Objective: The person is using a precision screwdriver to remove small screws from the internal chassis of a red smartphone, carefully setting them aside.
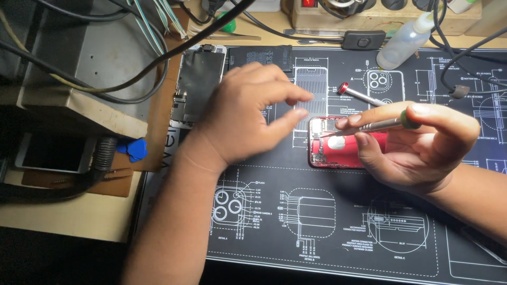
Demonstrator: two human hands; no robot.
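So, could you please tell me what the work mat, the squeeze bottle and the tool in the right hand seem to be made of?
Work mat: likely matte rubber or silicone, no glare. Squeeze bottle: translucent soft plastic. Screwdriver in the right hand: shiny metal shaft, green cap, probably plastic.

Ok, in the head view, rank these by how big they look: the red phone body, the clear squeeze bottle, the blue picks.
1. Red phone body, though the right hand covers part of it.
2. Clear squeeze bottle, lying farther back, so its true size may be closer.
3. Blue picks, clearly smallest.
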